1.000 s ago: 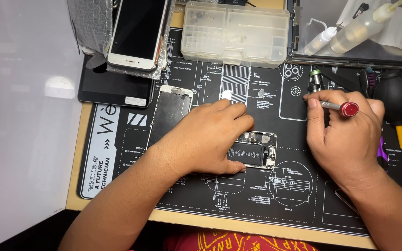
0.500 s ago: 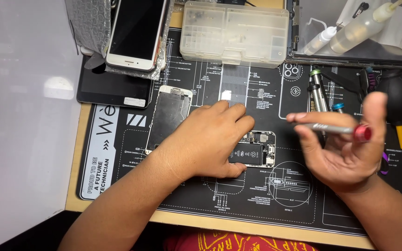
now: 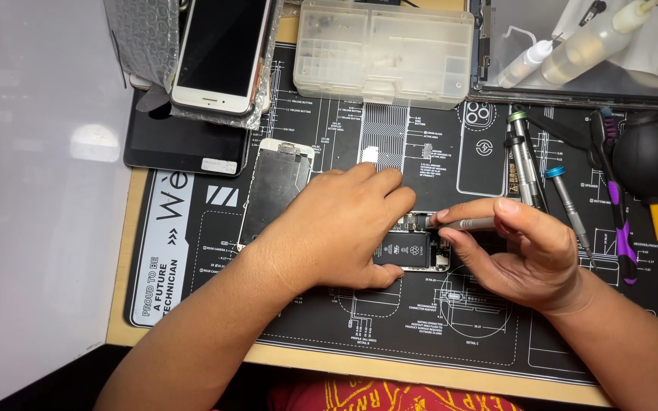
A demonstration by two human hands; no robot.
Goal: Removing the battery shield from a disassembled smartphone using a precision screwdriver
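Observation:
My left hand (image 3: 340,228) lies flat over an opened phone body (image 3: 413,245) on the black repair mat (image 3: 321,320), pinning it down; the phone's black battery and circuit parts show past my fingers. My right hand (image 3: 527,255) grips a thin grey screwdriver (image 3: 462,224), held nearly level, with its tip at the phone's upper edge next to my left fingertips. A detached metal screen plate (image 3: 279,183) rests on the mat just left of my left hand.
A white phone (image 3: 218,53) in bubble wrap and a dark tablet (image 3: 177,144) sit at the back left. A clear parts box (image 3: 386,49) is at the back centre, a tray with bottles (image 3: 573,53) at the back right. Several screwdrivers (image 3: 523,160), tweezers and a black air blower (image 3: 649,156) lie right.
My right hand has turned the screwdriver over and brought it left and down, so its tip now meets the phone. My left hand has stayed on the phone.

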